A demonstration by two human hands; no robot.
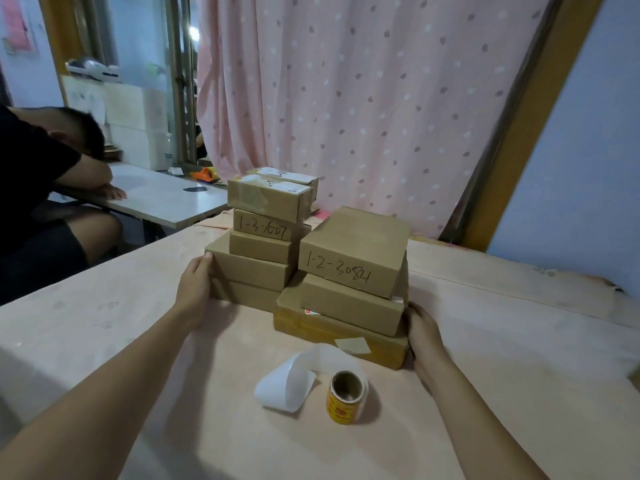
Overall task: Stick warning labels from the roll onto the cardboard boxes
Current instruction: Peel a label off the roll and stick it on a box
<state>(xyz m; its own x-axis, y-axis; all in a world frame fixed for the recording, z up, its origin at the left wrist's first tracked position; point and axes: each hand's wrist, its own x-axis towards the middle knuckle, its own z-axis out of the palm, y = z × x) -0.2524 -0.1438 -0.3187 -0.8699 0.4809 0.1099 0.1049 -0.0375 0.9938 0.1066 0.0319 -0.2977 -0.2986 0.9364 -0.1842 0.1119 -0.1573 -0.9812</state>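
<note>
A: Nearest the lens?

B: Two bare forearms (104, 393), reaching in over the peach-clothed table (519, 375) from the bottom edge. Left hand (194, 285) laid flat against the end of the left stack (256, 258), fingers straight, gripping nothing. Right hand (424, 332) set against the end of the lowest box (304, 327) in the right stack (349, 268) — fingertips hidden behind the corner, so cannot tell whether curled.

A: And progress on the labelling?

B: Barely begun, seemingly. Plain brown on most visible box faces, only handwritten numbers. Label roll (344, 398) standing just in front of the right stack, touched by neither hand, a curl of bare white backing strip (287, 382) trailing left — suggesting a few labels already peeled.

A: Anything unclear?

B: Far sides unseen. A red-and-white scrap (311, 311) peeking between two right-hand boxes, possibly a warning label; a pale patch (353, 345) on the lowest box, unreadable.
</note>
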